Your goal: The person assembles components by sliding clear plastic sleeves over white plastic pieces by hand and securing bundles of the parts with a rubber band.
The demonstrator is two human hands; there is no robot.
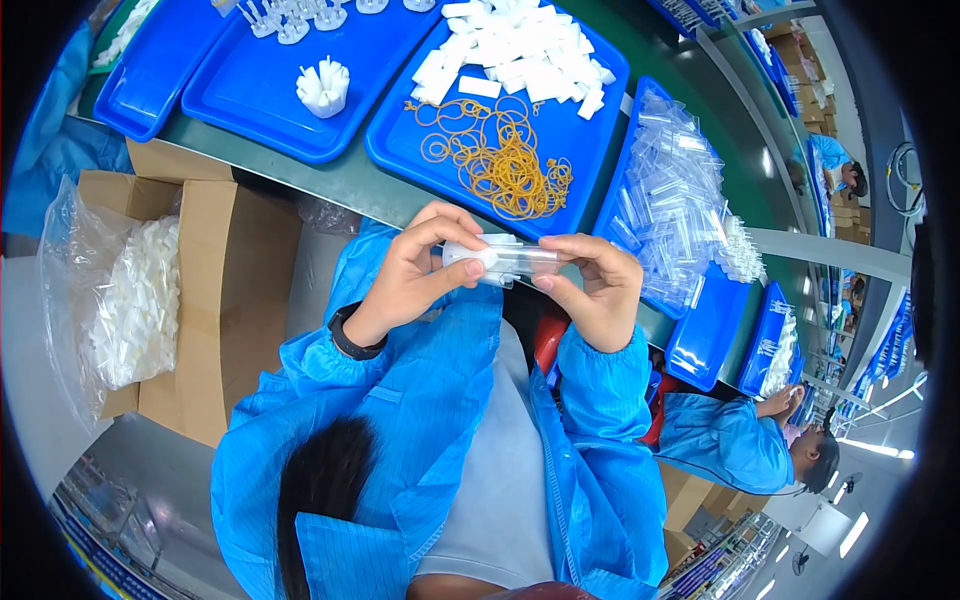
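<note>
My left hand (415, 270) pinches a white plastic part (489, 259) with a rounded end and several prongs. The fingers of my right hand (605, 290) are closed on the end of a clear plastic tube (538, 261). Tube and white part meet between my hands, in front of my chest; whether one sits inside the other I cannot tell. Just beyond them lies a blue tray (388, 148) with yellow rubber bands (505, 170) at its near side and white blocks (510, 50) heaped at its far side.
Farther left, a blue tray (225, 108) carries a white pronged cluster (323, 88) and more such parts. Clear tubes (675, 185) pile up on the right. A cardboard box (235, 300) with bagged white pieces (140, 300) stands at left. A co-worker (725, 435) works at right.
</note>
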